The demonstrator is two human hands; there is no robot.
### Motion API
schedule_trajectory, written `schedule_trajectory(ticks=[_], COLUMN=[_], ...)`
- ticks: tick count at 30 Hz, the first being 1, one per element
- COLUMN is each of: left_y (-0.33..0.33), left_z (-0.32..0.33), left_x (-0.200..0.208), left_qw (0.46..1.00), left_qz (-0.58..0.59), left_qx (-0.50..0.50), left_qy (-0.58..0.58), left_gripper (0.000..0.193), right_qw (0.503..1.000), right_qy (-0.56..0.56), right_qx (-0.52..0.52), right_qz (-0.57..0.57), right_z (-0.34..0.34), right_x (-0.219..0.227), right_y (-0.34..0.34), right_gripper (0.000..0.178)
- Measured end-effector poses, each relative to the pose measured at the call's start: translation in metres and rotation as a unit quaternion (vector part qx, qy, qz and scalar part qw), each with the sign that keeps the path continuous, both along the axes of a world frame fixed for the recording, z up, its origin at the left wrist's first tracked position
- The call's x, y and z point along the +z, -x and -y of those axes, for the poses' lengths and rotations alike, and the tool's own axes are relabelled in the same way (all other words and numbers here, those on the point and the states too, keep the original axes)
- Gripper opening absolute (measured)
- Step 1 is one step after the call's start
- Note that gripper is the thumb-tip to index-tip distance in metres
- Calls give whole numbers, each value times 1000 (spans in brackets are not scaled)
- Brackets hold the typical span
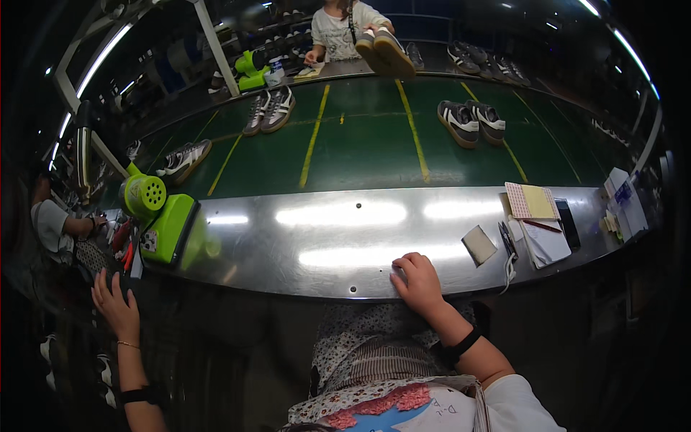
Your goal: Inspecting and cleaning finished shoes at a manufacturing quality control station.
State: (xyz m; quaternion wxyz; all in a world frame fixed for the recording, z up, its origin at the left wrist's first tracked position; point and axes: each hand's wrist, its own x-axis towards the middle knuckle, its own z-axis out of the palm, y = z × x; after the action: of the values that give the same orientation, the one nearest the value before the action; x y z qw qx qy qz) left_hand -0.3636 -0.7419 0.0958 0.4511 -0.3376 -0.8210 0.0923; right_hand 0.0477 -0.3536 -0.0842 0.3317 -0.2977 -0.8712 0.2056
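Observation:
My left hand (115,306) is held out to the left, off the near edge of the steel worktop (252,252), fingers spread and holding nothing. It is nearest to a lime-green device (169,230) with a round perforated head, standing at the worktop's left end. My right hand (419,282) rests on the front edge of the worktop, fingers loosely bent and nothing visible in them. To its right lie a pale rectangular block (479,245) with dark edges and a small pair of thread snips (508,241) with a white cord.
A notebook (529,201), a white pad (547,246), a red pen (541,225) and a white box (625,201) sit at right. Beyond runs a green conveyor (360,144) carrying sneaker pairs (269,111). Across it, a person (345,32) holds up shoes (386,52); another person (57,227) is at left.

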Motion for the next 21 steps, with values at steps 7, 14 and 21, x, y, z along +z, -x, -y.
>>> schedule_trajectory(ticks=[7,14,21], left_y=[-113,-244,-287], left_z=[-207,-304,-346], left_x=[-112,-137,-162], left_qw=[903,768,646], left_qz=[219,363,535], left_qx=[-362,-527,-532], left_qy=[73,20,-113], left_gripper=[37,24,9], right_qw=[999,985,936], right_qy=[9,128,212], right_qx=[2,-8,-60], right_qz=[-42,-114,-273], right_z=[3,1,-15], right_x=[5,7,29], right_y=[-8,-6,-3], right_gripper=[21,23,27])
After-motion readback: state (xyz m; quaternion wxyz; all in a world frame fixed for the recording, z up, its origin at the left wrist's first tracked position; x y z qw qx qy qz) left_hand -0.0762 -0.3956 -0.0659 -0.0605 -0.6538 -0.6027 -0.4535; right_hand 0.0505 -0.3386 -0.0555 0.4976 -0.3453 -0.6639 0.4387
